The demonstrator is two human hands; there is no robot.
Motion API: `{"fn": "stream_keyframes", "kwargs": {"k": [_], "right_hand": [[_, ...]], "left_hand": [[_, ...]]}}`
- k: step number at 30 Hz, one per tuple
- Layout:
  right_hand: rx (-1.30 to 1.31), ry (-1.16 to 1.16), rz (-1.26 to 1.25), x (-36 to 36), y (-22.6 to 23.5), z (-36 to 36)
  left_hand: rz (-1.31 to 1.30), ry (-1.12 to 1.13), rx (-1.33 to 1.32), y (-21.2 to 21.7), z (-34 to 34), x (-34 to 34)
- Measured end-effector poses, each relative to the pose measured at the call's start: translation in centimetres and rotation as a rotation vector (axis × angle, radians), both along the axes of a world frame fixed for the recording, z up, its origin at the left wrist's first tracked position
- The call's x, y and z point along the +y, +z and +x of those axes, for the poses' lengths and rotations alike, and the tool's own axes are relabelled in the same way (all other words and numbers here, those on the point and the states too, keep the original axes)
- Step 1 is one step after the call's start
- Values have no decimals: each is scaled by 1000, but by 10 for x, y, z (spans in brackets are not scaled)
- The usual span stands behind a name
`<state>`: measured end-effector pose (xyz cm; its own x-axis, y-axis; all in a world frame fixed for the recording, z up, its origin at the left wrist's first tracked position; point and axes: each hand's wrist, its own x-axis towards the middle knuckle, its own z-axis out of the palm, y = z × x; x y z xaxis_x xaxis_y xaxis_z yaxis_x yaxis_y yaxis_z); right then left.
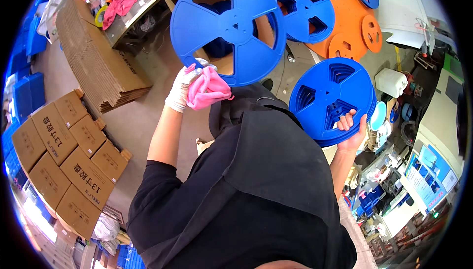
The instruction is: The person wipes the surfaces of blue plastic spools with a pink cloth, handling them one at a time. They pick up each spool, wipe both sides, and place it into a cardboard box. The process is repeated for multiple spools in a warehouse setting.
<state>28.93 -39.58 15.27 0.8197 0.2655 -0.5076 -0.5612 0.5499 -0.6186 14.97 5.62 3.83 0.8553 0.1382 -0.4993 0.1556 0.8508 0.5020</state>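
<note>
Two hands point(183, 89) point(352, 133) raised, apparently gripping reels point(227, 29) point(331, 100)

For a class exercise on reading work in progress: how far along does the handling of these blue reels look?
Possibly done: a blue reel lying on the orange discs. In hand: the gloved left hand, with a pink cloth, holds up one blue reel. Left: the bare right hand grips a stack of reels.

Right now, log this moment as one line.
left hand: gloved, holds blue reel, pink cloth | right hand: bare, holds reel stack
</note>
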Motion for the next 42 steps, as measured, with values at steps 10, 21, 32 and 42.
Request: {"fn": "stream_keyframes", "kwargs": {"k": [10, 21, 32, 42], "right_hand": [[-137, -53, 31, 30, 15, -9], [-406, -133, 579, 11, 29, -23], [-444, -45, 527, 27, 44, -13], [-347, 80, 485, 61, 50, -3]], "left_hand": [[674, -105, 246, -141, 44, -8], [-22, -749, 110, -105, 13, -78], [877, -531, -35, -2, 83, -46], [1485, -461, -803, 106, 159, -143]]}}
